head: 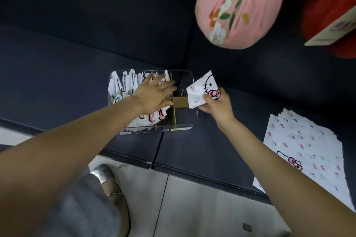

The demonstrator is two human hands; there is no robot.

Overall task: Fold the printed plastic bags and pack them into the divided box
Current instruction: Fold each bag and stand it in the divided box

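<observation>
Bags, folded into small white packets with pink and black cartoon-cat print, stand packed on edge in the box (pixel 189 90), a clear, round-cornered plastic tub split by tan cardboard dividers (pixel 180 101). The packed bags (pixel 123 87) fill its nine-o'clock side; their exact count cannot be told, though at least six show. The two compartments on the three-o'clock side show only the dark seat beneath. The left hand (pixel 154 93) lies flat over the packed row, fingers straight and spread toward the central divider. The right hand (pixel 218 105), at three o'clock of the box, pinches one folded bag (pixel 202 89) by its lower edge, holding it over the box's rim; it is glossy, creased, roughly square. At four o'clock, well apart, a fanned stack of flat unfolded bags (pixel 300 144) lies on the dark blue sofa (pixel 57 75). At one o'clock rests one round pink flowered cushion (pixel 238 5).
</observation>
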